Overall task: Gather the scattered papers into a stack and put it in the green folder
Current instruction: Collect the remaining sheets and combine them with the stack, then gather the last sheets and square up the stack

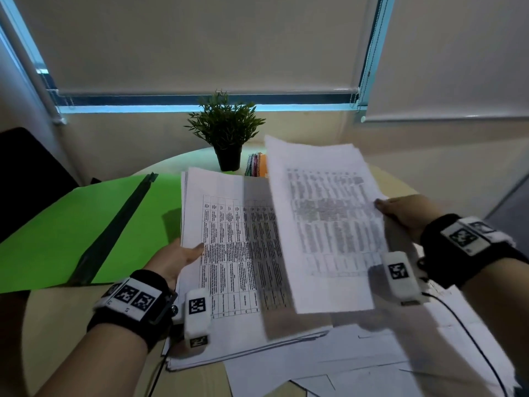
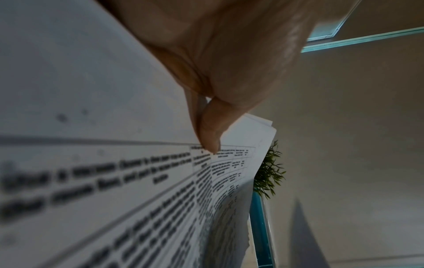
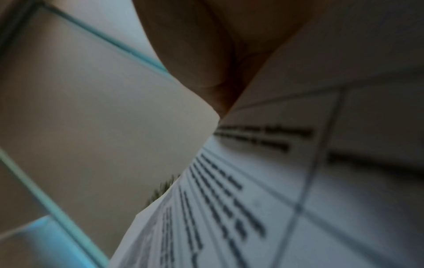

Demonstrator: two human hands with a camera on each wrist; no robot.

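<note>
Loose papers [image 1: 357,365] lie nearest us on the table [image 1: 57,319]. Our left hand [image 1: 174,260] pinches the stack [image 1: 229,253] at its left edge, thumb on top; our right hand [image 1: 406,213] grips a lifted sheaf [image 1: 323,219] by its right edge. Left of the stack, the green folder [image 1: 71,224] lies open.

Matt white printed paper sheets [image 1: 229,253], smooth bright-green card folder [image 1: 71,224], pale matt tabletop [image 1: 57,325].

windows: covered by pale grey roller blinds [image 1: 200,41] | light: blue strip seen beneath | bench: round, beige [image 1: 57,319] | chair: black [image 1: 25,173], placed left
</note>
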